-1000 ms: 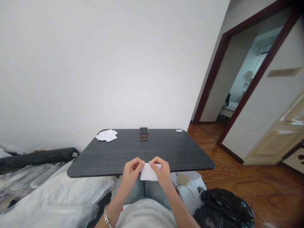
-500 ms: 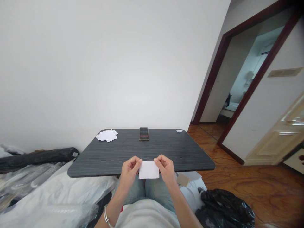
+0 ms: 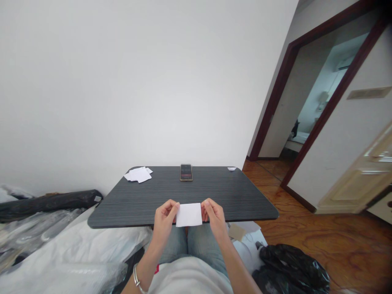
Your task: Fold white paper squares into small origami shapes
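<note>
White wall (image 3: 183,81) and dark table (image 3: 232,196) are seen beyond the grip. Between both hands, a paper (image 3: 188,214) is held, its left edge pinched by the left hand (image 3: 164,214); whether its right edge is grasped by the right hand (image 3: 213,214), close beside it, cannot be told. Straight beyond, a phone (image 3: 186,171) is set, with heaped sheets (image 3: 138,174) beyond left and a scrap (image 3: 232,168) beyond right.

"Clocked from the sheet (image 3: 189,214), what finishes do you get?"

"I see smooth, matt paper on my feed. Table (image 3: 183,192) at twelve: fine-lined, low sheen. Bangle (image 3: 136,277) at seven: shiny metal."

"And three to six?"

"Floor (image 3: 300,228) at three, glossy wood; bag (image 3: 294,265) at four, crinkled, shiny plastic; jeans (image 3: 202,245) at six, matt denim."
</note>
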The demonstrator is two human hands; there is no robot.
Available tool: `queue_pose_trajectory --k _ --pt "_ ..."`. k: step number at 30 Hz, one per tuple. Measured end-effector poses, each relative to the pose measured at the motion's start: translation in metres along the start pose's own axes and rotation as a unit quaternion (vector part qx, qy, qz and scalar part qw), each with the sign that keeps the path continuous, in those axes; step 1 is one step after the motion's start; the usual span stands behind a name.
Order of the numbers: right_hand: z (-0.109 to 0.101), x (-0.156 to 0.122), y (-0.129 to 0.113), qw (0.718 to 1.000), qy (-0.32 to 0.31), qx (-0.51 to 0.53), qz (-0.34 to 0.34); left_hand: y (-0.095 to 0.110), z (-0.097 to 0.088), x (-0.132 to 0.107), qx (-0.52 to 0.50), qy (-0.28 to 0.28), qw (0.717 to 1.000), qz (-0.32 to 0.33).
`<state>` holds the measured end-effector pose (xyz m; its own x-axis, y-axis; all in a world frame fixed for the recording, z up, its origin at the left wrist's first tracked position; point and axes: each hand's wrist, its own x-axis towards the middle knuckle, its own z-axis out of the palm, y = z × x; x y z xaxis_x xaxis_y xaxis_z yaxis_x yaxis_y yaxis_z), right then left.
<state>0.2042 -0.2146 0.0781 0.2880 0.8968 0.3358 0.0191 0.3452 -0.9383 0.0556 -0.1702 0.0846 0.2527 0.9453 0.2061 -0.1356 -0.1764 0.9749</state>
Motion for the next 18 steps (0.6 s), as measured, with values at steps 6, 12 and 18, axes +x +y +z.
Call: queue_pose_trajectory --k 6,12,18 --pt "0.0064 -0.0025 0.005 0.998 -0.04 -0.047 -0.022 0.0015 0.0032 0.0008 0.007 -0.014 1.0 0.014" --pt "0.0082 -0.0054 0.007 0.992 -0.06 -0.102 -0.036 0.004 0.006 0.0019 0.071 -0.02 0.994 0.082" --pt "0.0097 -0.0089 0.0012 0.982 -0.069 -0.163 -0.066 0.0014 0.0054 0.0018 0.126 -0.06 0.986 0.095"
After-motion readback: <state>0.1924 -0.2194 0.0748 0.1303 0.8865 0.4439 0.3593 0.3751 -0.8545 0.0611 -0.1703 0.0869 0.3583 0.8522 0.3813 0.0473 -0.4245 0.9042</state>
